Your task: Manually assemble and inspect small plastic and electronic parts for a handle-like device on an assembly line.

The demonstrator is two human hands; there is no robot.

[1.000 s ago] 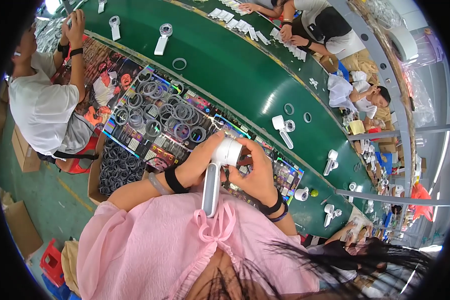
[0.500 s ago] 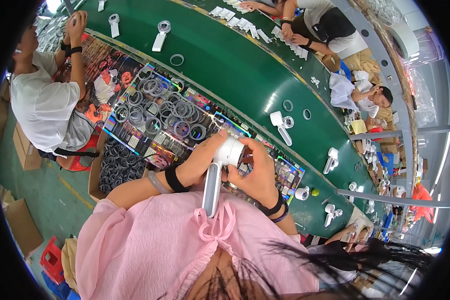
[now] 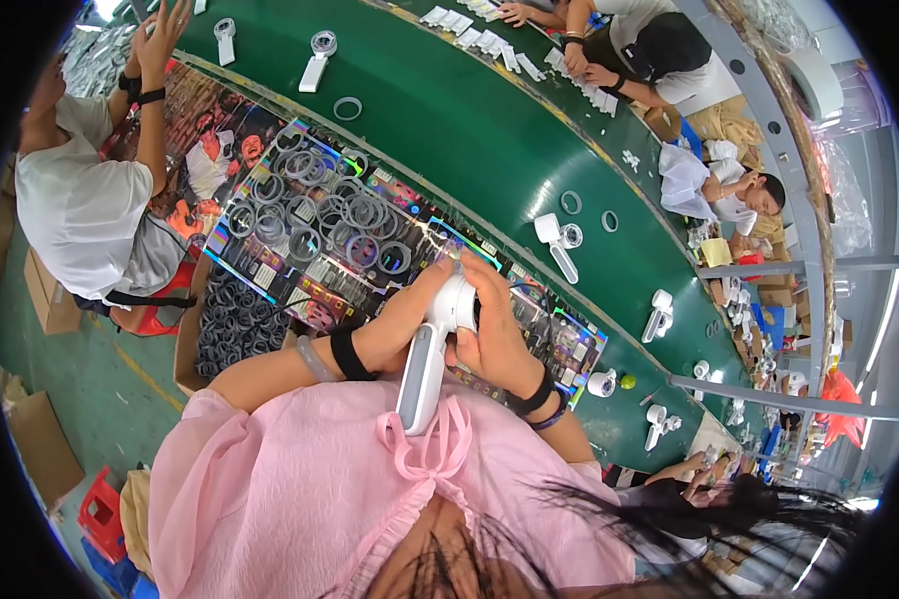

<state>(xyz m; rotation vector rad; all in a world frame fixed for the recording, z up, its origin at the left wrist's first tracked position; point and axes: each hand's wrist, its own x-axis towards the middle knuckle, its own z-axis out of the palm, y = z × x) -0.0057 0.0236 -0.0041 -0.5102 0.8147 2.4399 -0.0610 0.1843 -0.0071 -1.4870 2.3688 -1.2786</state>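
In front of my chest I hold a white handheld fan point(image 3: 425, 369) with a round head and a grey strip down its handle. The handle points down toward me and its end rests near the pink bow of my top. My left hand point(image 3: 402, 321) is wrapped around the left side of the head. My right hand point(image 3: 497, 339) is closed on its right side, fingers over the top and thumb lower down. The fingers hide most of the head's face. Just beyond my hands, many loose grey rings point(image 3: 363, 212) lie on a glossy printed sheet point(image 3: 320, 295).
A carton point(image 3: 186, 361) of dark rings stands left of me. Past the sheet runs a green conveyor belt point(image 3: 449, 130) carrying spaced white fans point(image 3: 556, 248) and a few rings point(image 3: 348, 108). A co-worker point(image 3: 85, 210) sits at the left; others work across the belt.
My right hand's fingers have come in from the side and closed over the top of the fan's head. My left hand keeps its hold. The whole view has shifted slightly.
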